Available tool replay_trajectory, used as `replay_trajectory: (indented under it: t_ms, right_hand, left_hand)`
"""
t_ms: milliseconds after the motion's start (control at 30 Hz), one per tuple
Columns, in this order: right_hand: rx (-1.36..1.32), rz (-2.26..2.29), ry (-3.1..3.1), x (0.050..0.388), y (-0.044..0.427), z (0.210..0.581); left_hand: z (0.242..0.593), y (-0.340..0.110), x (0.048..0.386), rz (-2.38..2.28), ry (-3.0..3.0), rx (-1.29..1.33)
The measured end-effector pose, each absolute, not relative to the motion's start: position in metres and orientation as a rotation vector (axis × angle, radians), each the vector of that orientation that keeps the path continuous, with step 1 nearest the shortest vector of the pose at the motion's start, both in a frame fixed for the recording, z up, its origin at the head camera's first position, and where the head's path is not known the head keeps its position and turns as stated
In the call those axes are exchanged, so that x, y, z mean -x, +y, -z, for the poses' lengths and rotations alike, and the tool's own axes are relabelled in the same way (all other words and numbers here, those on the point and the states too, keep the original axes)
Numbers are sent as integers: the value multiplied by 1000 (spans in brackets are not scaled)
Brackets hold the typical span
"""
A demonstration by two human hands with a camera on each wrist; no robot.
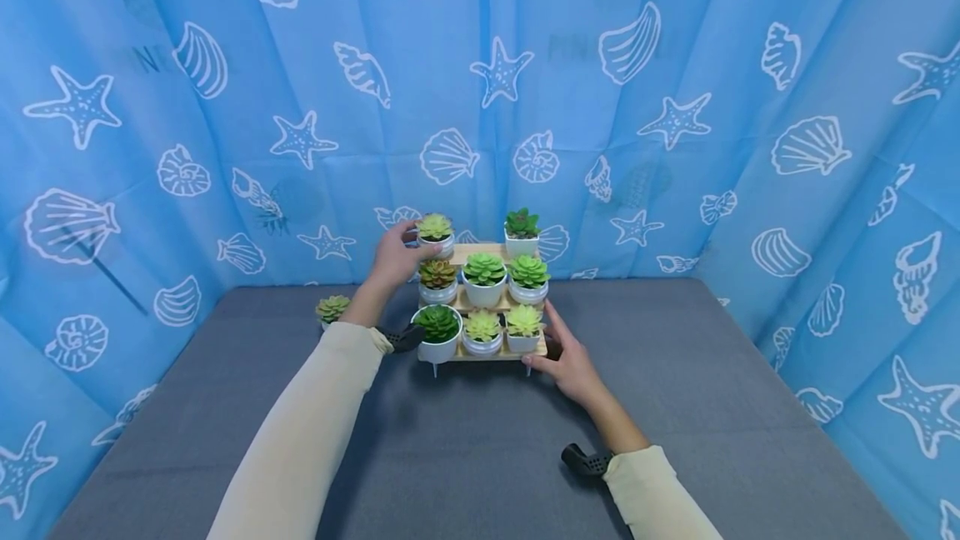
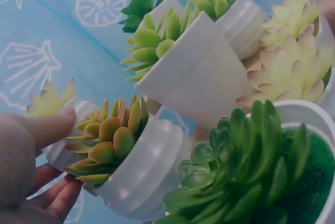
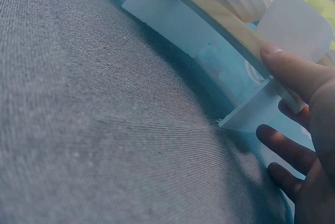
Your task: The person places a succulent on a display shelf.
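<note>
A three-tier wooden plant stand (image 1: 476, 253) on clear supports holds several small artificial succulents in white pots. At the left end of its top tier, my left hand (image 1: 393, 261) pinches a pale yellow-green potted succulent (image 1: 435, 228) between thumb and fingers; whether that pot rests on the board is hidden. Below it are a reddish-green succulent (image 2: 112, 140) and a dark green one (image 2: 225, 166). My right hand (image 1: 573, 367) grips the right end of the bottom board (image 3: 246, 35), thumb on its front edge and a finger beneath, beside a pale succulent's white pot (image 3: 296, 25).
Another potted succulent (image 1: 332, 307) stands on the grey cloth-covered table (image 1: 480, 457), left of the stand and partly behind my left forearm. A blue curtain (image 1: 495, 15) with white shell prints hangs behind and along both sides. Black wrist bands (image 1: 585, 461) show at both wrists.
</note>
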State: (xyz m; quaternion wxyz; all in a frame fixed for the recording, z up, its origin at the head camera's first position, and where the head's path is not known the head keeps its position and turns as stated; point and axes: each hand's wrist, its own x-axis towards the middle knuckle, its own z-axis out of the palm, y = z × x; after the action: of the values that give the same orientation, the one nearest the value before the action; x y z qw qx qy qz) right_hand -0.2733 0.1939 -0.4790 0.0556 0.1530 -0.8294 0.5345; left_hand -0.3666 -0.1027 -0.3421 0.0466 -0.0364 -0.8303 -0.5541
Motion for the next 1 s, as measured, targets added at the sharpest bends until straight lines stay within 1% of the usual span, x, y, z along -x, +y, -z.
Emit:
replay_trajectory:
  t_ms: [333, 667, 1000]
  right_hand:
    - [-450, -1622, -2518, 273, 194, 480]
    - [-475, -1605, -2516, 273, 193, 480]
    - [-520, -1662, -2467, 275, 194, 482]
  left_hand:
    - [346, -104, 358, 1668, -2446, 91]
    - [345, -97, 356, 1489, -2532, 212]
    - [333, -76, 347, 1093, -2643, 150]
